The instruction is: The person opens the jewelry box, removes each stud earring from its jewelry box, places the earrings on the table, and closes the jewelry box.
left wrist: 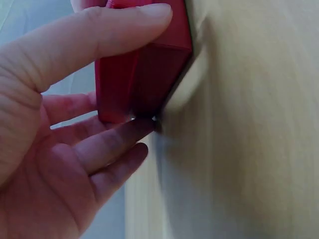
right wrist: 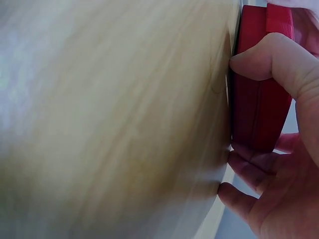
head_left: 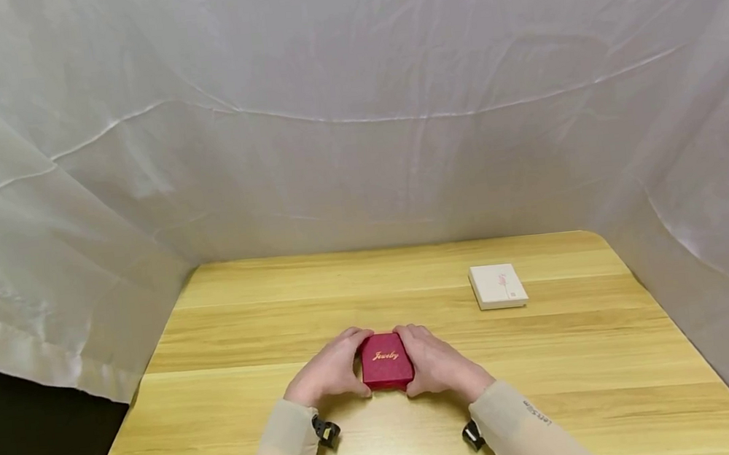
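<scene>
A red jewelry box [head_left: 386, 369] with gold "Jewelry" lettering on its lid sits near the middle of the wooden table, its lid on. From one side my left hand [head_left: 333, 368] grips it, thumb at the near edge and fingers round the far side. My right hand [head_left: 435, 361] holds the opposite side in the same way. In the left wrist view the thumb lies across the front of the jewelry box [left wrist: 159, 74]. The right wrist view shows a ribbed red ribbon on the jewelry box [right wrist: 254, 109], close against the tabletop, with the thumb pressing its near side.
A flat white box [head_left: 497, 288] with pink printing lies toward the back right of the wooden table [head_left: 247, 312]. Pale fabric [head_left: 359, 169] hangs behind the table and along both sides. A dark area shows past the left edge.
</scene>
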### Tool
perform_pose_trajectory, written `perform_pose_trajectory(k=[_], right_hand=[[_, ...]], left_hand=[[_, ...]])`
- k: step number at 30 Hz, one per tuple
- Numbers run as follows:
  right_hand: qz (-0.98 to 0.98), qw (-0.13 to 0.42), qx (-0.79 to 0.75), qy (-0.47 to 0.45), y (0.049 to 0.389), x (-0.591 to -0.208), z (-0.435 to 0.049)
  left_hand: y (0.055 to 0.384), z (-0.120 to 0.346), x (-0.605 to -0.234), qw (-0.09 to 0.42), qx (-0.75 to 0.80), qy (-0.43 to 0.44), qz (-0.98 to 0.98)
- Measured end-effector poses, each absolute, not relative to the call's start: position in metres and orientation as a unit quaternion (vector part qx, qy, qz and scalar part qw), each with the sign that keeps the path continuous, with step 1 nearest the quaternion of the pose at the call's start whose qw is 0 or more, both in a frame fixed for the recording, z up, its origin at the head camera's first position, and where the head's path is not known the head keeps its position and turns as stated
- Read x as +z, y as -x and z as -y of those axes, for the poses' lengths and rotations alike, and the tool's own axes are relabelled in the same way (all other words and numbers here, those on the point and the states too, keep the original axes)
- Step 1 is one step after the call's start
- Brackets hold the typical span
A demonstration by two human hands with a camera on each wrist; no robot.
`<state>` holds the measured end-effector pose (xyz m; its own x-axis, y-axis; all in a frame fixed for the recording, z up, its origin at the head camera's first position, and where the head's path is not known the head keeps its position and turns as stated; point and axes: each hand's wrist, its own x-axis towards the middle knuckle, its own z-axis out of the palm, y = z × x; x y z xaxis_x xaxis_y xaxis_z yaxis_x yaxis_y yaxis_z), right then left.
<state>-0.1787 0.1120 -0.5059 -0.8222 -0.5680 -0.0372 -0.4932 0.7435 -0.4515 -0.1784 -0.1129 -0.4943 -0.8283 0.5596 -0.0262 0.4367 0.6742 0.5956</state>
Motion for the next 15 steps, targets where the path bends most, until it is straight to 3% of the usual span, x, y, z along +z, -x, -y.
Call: perform_pose_trajectory(k=[15], right_hand=[[-0.931, 0.081, -0.205, 0.29, 0.1777, -0.5044, -0.1112]], left_hand=[[0.1879, 0.1167, -0.4918, 0.132, 0.321, -0.277, -0.896]])
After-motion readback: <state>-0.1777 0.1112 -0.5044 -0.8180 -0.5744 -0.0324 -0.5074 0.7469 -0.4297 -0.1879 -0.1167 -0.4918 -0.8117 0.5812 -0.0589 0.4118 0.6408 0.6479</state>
